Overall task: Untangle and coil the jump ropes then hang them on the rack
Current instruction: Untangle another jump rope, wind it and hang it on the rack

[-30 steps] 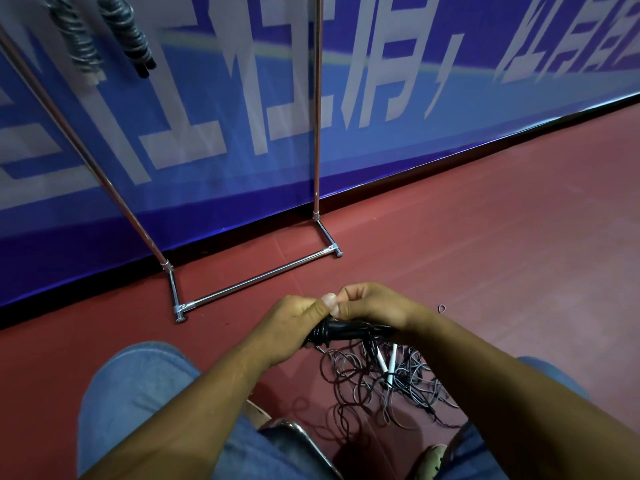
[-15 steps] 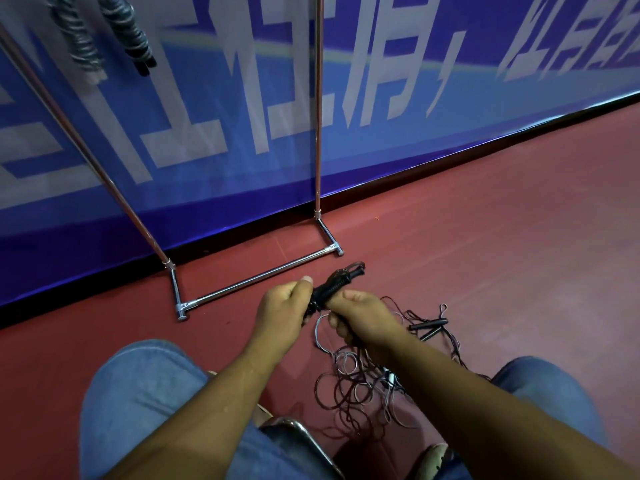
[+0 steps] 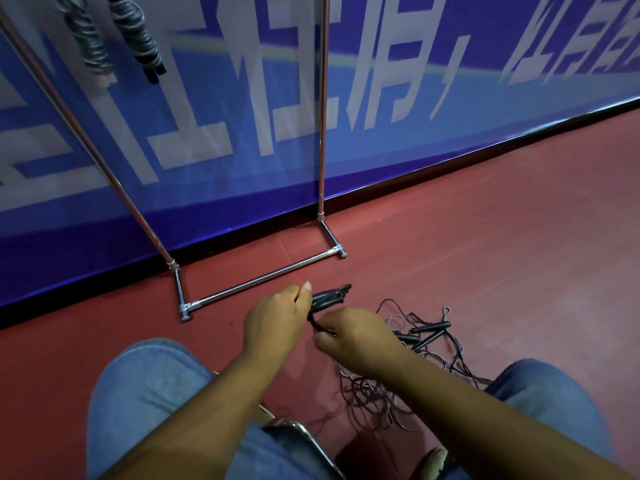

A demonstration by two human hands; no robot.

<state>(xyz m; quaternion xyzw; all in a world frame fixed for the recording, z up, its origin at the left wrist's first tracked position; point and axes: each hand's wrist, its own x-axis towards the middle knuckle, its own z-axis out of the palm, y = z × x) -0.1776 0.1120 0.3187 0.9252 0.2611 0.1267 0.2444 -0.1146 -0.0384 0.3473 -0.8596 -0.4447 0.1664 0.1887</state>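
My left hand (image 3: 275, 320) grips a bundle of black jump rope handles (image 3: 330, 295) that points up and to the right. My right hand (image 3: 353, 332) pinches black cord just below that bundle. A tangle of thin black and pale ropes (image 3: 388, 386) lies on the red floor under my right forearm, with loose black handles (image 3: 431, 327) at its far side. The metal rack (image 3: 263, 278) stands ahead against the blue banner. Two coiled ropes (image 3: 138, 32) hang from it at the top left.
My knees in blue jeans (image 3: 149, 386) frame the bottom of the view, and a chrome stool edge (image 3: 304, 434) shows between them. A blue banner wall (image 3: 450, 109) runs behind the rack. Red floor (image 3: 502, 237) stretches to the right.
The handle bundle swung from level to pointing up and right. My right hand slid off the handles down onto the cord below. The view shifted so more tangle and loose handles show.
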